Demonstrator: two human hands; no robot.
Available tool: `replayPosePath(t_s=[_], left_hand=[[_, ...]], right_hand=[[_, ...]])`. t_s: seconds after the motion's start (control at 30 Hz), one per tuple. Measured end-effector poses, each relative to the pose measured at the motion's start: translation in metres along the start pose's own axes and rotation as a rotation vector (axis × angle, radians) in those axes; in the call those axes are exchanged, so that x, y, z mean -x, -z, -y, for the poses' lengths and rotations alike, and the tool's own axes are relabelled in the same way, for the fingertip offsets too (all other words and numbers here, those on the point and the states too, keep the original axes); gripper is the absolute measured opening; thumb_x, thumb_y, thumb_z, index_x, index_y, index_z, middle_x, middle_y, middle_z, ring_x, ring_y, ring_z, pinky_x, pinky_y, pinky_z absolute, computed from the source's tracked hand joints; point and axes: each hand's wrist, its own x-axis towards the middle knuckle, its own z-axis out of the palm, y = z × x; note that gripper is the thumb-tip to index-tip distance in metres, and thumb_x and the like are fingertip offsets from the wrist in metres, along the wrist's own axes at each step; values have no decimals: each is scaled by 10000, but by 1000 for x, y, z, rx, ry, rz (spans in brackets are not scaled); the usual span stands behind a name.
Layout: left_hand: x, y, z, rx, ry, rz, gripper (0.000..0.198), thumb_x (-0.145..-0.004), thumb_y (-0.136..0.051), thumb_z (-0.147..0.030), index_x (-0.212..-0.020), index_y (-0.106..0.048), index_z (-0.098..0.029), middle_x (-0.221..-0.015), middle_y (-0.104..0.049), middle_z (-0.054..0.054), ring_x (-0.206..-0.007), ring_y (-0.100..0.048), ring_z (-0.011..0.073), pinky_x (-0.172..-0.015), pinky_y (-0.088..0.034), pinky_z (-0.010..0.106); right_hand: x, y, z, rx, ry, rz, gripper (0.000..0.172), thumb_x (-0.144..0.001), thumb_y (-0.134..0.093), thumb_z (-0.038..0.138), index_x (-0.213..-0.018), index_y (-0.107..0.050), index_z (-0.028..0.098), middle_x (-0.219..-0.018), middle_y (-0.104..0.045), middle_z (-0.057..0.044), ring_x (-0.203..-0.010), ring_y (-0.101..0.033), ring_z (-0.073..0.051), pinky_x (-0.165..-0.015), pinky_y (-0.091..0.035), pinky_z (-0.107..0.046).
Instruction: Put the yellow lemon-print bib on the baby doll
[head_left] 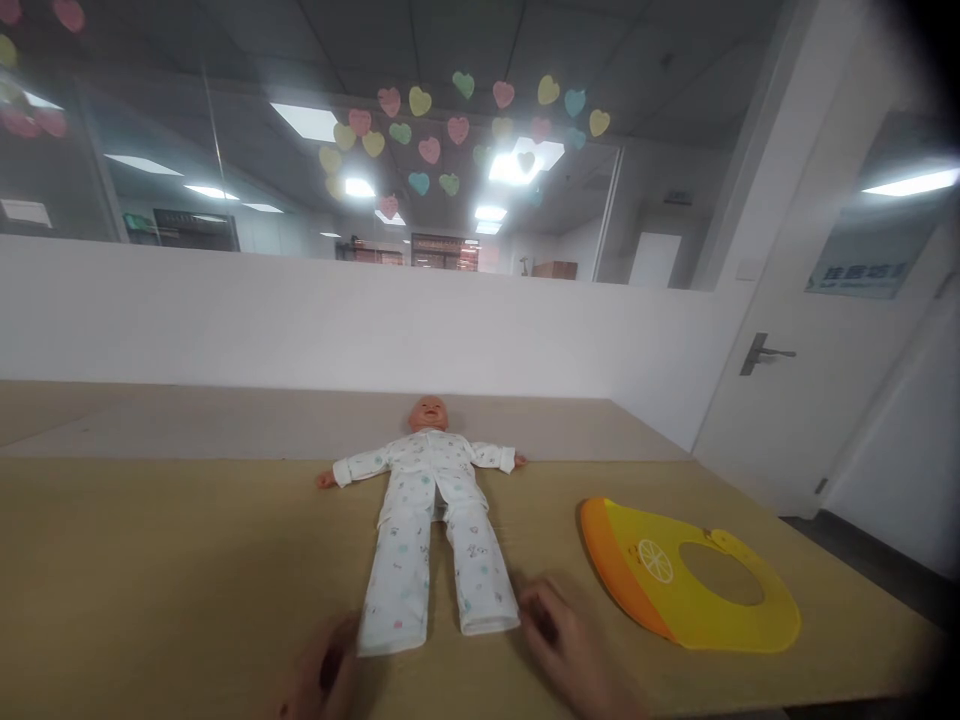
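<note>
A baby doll (427, 500) in white printed pyjamas lies on its back on the wooden table (187, 560), arms spread, head toward the wall. My left hand (322, 675) is at the end of the doll's left-side trouser leg, fingers curled and touching or nearly touching the cuff. My right hand (562, 640) sits just beside the other trouser cuff, fingers bent, blurred. I cannot tell whether either hand grips the fabric. A yellow and orange silicone bib (675, 575) with a lemon print lies flat to the right of the doll.
A low white wall (300, 320) with glass above it runs behind the table. A white door (795, 400) with a metal handle stands at the right. The table's right edge drops off past the bib.
</note>
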Motion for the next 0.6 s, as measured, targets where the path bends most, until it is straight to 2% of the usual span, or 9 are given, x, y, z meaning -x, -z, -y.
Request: replayPosePath(t_s=[0.07,0.1,0.13,0.2,0.3,0.43,0.6], left_hand=[[-28,5,-17,-54,85,-28,386,-859,-431,-457,-1084,-622,-207,-1026,-733,91,-955,-689,289,-842,-550,430],[-43,7,-26,-101,102,-15,406,-886,-373,-432,-1109,-603,-182,-1033,-718,115,-942,-681,290,-812,-542,428],[-57,7,-34,-153,111,-2,418,-913,-314,-383,-1167,-572,-174,-1128,-683,127,-979,-667,282,-819,-529,420],[-83,6,-46,-310,98,63,464,-935,-271,-343,-1284,-494,-133,-1263,-598,177,-1037,-640,306,-801,-511,423],[-107,0,-54,-474,39,179,490,-943,-280,-334,-1295,-485,-61,-1232,-577,234,-1037,-623,356,-788,-490,454],[-123,-12,-52,-524,-26,203,456,-957,-261,-306,-1210,-563,-77,-1129,-602,204,-961,-625,336,-752,-480,430],[-134,-17,-46,-456,-17,190,457,-975,-248,-334,-1180,-604,-135,-1117,-608,150,-992,-615,281,-789,-465,371]], right_hand=[[-28,2,3,128,-65,-41,181,-904,-441,290,-925,-594,196,-887,-637,-85,-787,-588,-213,-704,-437,-321],[-44,1,3,256,-55,-65,200,-903,-442,293,-951,-604,185,-940,-643,-103,-827,-590,-231,-714,-427,-332],[-59,0,2,383,-29,-87,228,-905,-442,301,-998,-607,174,-1013,-640,-122,-885,-590,-250,-729,-419,-339],[-88,-4,-1,572,18,-93,279,-919,-435,319,-1082,-599,163,-1116,-613,-140,-968,-580,-268,-734,-413,-335],[-120,-12,-4,680,-13,-67,300,-946,-410,334,-1094,-598,153,-1124,-598,-144,-964,-589,-260,-706,-412,-318],[-136,-18,-3,689,-51,-46,296,-969,-387,324,-1070,-598,143,-1120,-599,-143,-948,-605,-254,-699,-409,-312],[-135,-15,2,676,-17,-5,261,-968,-379,260,-1041,-615,176,-1102,-625,-104,-938,-612,-219,-691,-388,-285]])
